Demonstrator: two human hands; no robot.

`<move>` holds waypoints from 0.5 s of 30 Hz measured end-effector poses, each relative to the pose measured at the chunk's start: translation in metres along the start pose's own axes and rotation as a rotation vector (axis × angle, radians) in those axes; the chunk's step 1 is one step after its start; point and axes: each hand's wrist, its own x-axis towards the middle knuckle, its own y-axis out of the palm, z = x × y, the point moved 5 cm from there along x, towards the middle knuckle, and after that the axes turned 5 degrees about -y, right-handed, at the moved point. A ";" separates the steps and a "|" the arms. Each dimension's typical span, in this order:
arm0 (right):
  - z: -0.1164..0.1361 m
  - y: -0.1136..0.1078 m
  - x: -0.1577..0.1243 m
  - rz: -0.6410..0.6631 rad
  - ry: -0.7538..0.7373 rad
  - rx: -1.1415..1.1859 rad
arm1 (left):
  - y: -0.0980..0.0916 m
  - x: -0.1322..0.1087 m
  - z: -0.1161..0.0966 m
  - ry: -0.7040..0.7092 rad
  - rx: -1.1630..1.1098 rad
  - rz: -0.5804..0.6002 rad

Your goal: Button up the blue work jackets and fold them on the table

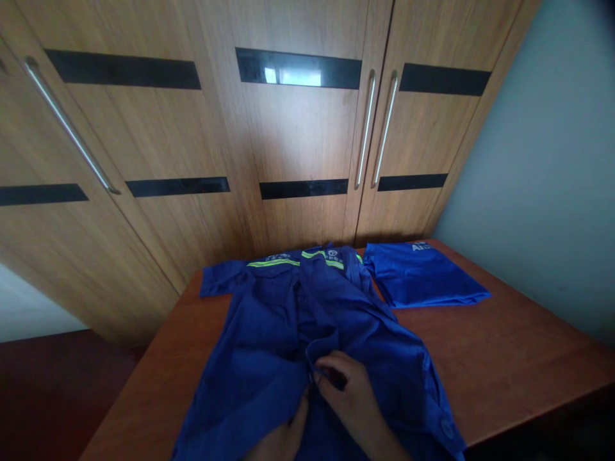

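Left: the floor lies below the left edge of the table. The wardrobe stands along the back edge; its doors are shut, its contents hidden. One handle is at the left; two more stand as a pair right of center. A bare strip of table, widest toward the front, separates the left edge from the jacket.

Center: the jacket is on the table, face up. Its long axis runs from the back edge toward the front, collar end at the back edge, lower end toward the wearer of the camera and out of view. One sleeve points at the back left corner. Yellow-green stripes cross the chest.

The left hand is at the front opening, partly covered by cloth; whether it grips cannot be told. The right hand, just beside it, pinches the edge of the opening between thumb and fingers.

Right: a folded garment lies flat near the back right corner, close beside the jacket. Bare table extends from it to the front edge. The wall rises along the right edge.
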 end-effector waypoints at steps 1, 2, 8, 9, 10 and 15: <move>0.000 0.000 0.000 0.000 -0.003 -0.001 | -0.002 0.001 0.001 0.014 -0.027 -0.002; -0.001 0.000 0.000 0.000 -0.002 -0.003 | -0.003 0.002 0.002 0.026 -0.061 -0.009; -0.002 -0.002 0.000 0.015 -0.004 0.013 | 0.004 0.001 0.011 0.024 -0.023 -0.040; -0.003 -0.002 0.000 0.007 0.001 0.020 | 0.007 -0.002 0.013 0.049 0.017 -0.040; -0.004 -0.003 0.000 -0.005 0.010 0.024 | 0.010 -0.004 0.014 0.083 0.052 -0.044; -0.005 -0.007 -0.002 -0.064 0.036 0.023 | 0.009 -0.010 0.023 0.047 -0.100 -0.096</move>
